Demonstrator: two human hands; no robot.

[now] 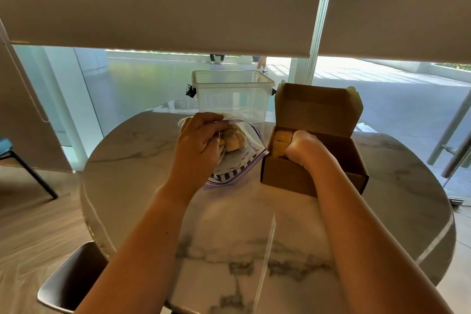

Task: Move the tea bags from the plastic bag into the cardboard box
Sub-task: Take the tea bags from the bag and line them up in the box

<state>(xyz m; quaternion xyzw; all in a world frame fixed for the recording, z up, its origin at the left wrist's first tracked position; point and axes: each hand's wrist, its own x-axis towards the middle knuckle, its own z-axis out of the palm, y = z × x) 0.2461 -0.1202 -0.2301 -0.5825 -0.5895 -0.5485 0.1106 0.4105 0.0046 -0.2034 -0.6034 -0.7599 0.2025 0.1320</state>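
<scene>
A clear plastic bag (237, 166) with purple print lies on the marble table (229, 232), tea bags (233, 141) bunched inside it. My left hand (197, 145) grips the bag's open top edge. To its right stands the open brown cardboard box (288, 176), lid flap up. My right hand (303, 146) is curled inside the box's left end, holding yellow tea bags (280, 144) down in it. The fingers are hidden behind the hand.
A tall clear plastic container (233, 95) with black clips stands behind the bag. A chair seat (68, 278) sits at the table's near left edge, and another chair (15, 158) at far left. Window blinds hang behind.
</scene>
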